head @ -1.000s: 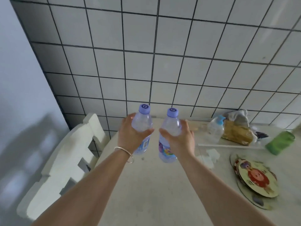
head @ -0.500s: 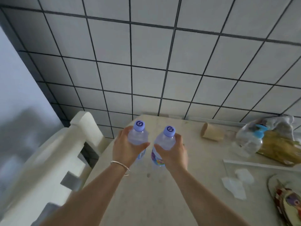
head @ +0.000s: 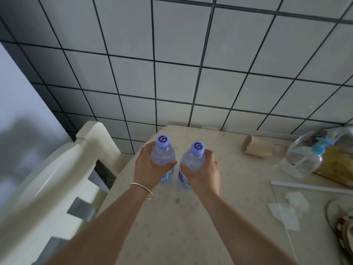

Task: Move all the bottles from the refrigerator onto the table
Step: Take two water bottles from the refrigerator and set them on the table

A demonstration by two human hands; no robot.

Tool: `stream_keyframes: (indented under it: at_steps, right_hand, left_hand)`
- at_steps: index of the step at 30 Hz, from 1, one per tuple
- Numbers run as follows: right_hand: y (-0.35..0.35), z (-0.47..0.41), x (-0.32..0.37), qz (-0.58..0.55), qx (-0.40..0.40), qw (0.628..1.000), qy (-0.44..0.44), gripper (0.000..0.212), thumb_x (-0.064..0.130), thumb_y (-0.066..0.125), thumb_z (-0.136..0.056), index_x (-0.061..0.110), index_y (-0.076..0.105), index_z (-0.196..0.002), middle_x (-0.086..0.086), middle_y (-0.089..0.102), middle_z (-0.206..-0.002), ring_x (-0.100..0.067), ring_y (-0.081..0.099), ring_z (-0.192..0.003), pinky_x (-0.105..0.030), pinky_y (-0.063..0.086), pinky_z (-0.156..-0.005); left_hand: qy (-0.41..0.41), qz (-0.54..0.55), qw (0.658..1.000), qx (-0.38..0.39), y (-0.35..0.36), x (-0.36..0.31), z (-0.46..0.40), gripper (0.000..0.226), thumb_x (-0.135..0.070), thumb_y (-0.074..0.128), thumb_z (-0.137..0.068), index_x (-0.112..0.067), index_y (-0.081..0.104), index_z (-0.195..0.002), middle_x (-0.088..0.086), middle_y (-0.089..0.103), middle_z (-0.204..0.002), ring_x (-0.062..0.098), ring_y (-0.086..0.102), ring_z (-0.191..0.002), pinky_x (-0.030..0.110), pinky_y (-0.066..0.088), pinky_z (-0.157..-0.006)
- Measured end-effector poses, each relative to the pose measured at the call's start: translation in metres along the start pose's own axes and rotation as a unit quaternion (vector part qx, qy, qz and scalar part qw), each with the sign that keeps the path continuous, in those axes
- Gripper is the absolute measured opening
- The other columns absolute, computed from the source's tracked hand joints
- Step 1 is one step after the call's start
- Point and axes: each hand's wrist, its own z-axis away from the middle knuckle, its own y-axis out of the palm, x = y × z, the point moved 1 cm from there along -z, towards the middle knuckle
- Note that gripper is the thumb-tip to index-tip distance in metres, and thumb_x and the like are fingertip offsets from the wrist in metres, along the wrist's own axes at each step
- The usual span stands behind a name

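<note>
Home kitchen corner, tiled wall [head: 172, 83], cluttered table [head: 172, 236]

Two bottles [head: 163, 159] side by side (apparently) on table [head: 172, 236], chair [head: 57, 178] left

Two clear bottles [head: 163, 157] [head: 192, 163] carry lilac caps with a dark swirl and blue, multicoloured labels. The desk [head: 191, 226] is cream, faintly speckled. Behind its far edge, pale grey wall tiles [head: 172, 83] have dark grout. The chair [head: 57, 178] by the left edge is cream.
</note>
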Motion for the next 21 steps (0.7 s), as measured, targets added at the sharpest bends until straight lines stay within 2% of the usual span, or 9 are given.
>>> stream_keyframes:
  at_steps: [3,6,7,9,12,17,21]
  right_hand:
    - [0.001,0.000,0.001,-0.002,0.011,1.000,0.005,0.069,0.037,0.078,-0.062,0.028,0.042,-0.120,0.003,0.054,-0.108,-0.020,0.053,-0.104,-0.038,0.050,-0.079]
    - [-0.006,0.004,0.008,0.000,0.042,0.999,0.015,0.084,0.044,0.078,-0.056,0.028,0.039,-0.128,0.003,0.053,-0.123,-0.020,0.053,-0.113,-0.041,0.051,-0.086]
    - [-0.010,0.007,0.010,0.003,0.048,0.999,0.014,0.091,0.044,0.079,-0.057,0.027,0.034,-0.135,0.003,0.048,-0.133,-0.021,0.049,-0.121,-0.043,0.049,-0.091]
    - [-0.022,0.017,0.013,0.017,0.045,0.999,0.002,0.098,0.040,0.077,-0.067,0.022,0.021,-0.145,0.000,0.035,-0.146,-0.021,0.036,-0.133,-0.040,0.040,-0.104]
    - [-0.046,0.043,0.019,0.038,-0.002,0.999,-0.027,0.094,0.037,0.073,-0.073,0.018,0.019,-0.146,-0.003,0.031,-0.148,-0.020,0.026,-0.137,-0.031,0.029,-0.107]
    - [-0.089,0.109,0.043,0.033,-0.018,0.996,-0.086,0.089,0.049,0.067,-0.075,0.017,0.022,-0.146,0.000,0.033,-0.148,-0.019,0.026,-0.135,-0.028,0.026,-0.106]
    - [-0.131,0.174,0.057,0.026,-0.025,0.989,-0.141,0.078,0.049,0.063,-0.079,0.019,0.029,-0.142,0.003,0.036,-0.144,-0.017,0.028,-0.132,-0.027,0.028,-0.103]
  left_hand:
    - [-0.002,-0.016,0.999,0.031,-0.001,0.001,-0.001,0.054,-0.047,0.080,-0.052,-0.024,0.059,-0.096,-0.003,0.065,-0.093,0.018,0.063,-0.088,0.033,0.052,-0.076]
    - [0.001,-0.027,0.999,0.042,-0.005,-0.003,0.002,0.056,-0.044,0.082,-0.050,-0.021,0.058,-0.095,-0.001,0.065,-0.093,0.020,0.063,-0.088,0.031,0.052,-0.076]
    - [0.009,-0.040,0.998,0.040,-0.009,-0.007,0.004,0.063,-0.045,0.082,-0.050,-0.017,0.058,-0.101,0.000,0.064,-0.095,0.022,0.063,-0.092,0.031,0.051,-0.078]
    - [-0.003,-0.048,0.999,0.025,-0.019,-0.019,0.014,0.081,-0.035,0.086,-0.056,-0.010,0.049,-0.124,0.008,0.055,-0.114,0.030,0.054,-0.111,0.033,0.044,-0.090]
    - [-0.030,-0.050,0.998,-0.010,-0.043,-0.040,0.039,0.092,-0.022,0.080,-0.070,-0.005,0.028,-0.143,0.018,0.038,-0.139,0.030,0.037,-0.131,0.032,0.030,-0.103]
    - [0.000,-0.040,0.999,-0.035,-0.085,-0.083,0.097,0.078,-0.022,0.074,-0.077,-0.007,0.033,-0.142,0.016,0.041,-0.141,0.027,0.037,-0.133,0.032,0.028,-0.106]
    - [0.039,-0.019,0.997,-0.069,-0.117,-0.123,0.169,0.063,-0.025,0.070,-0.080,-0.014,0.043,-0.135,0.009,0.046,-0.134,0.023,0.046,-0.122,0.029,0.034,-0.097]
